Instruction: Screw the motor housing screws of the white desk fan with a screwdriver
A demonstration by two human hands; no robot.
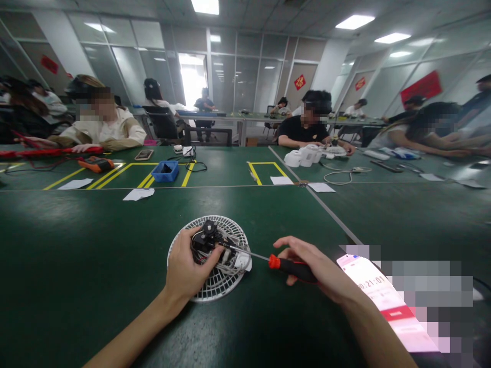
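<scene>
A white round fan grille point(215, 294) lies on the green table. Over it sits a black fan motor assembly point(209, 230) with a loop of grey cable point(233, 261). Wrapped around the assembly's left and near side is my left hand point(187, 266), thumb pressed against it. My right hand point(303, 258) holds a screwdriver point(291, 267) by its black and red handle, the fingers loosely curved and the index finger stretched out. The metal shaft points left, its tip at the black assembly; whether it sits in a screw is too small to tell.
A lit phone point(383, 301) lies by my right forearm. Farther back are a blue bin point(165, 173), an orange multimeter point(96, 163), papers point(138, 194) and white parts point(307, 155). Several people sit across the table, one person in black point(307, 128) among them.
</scene>
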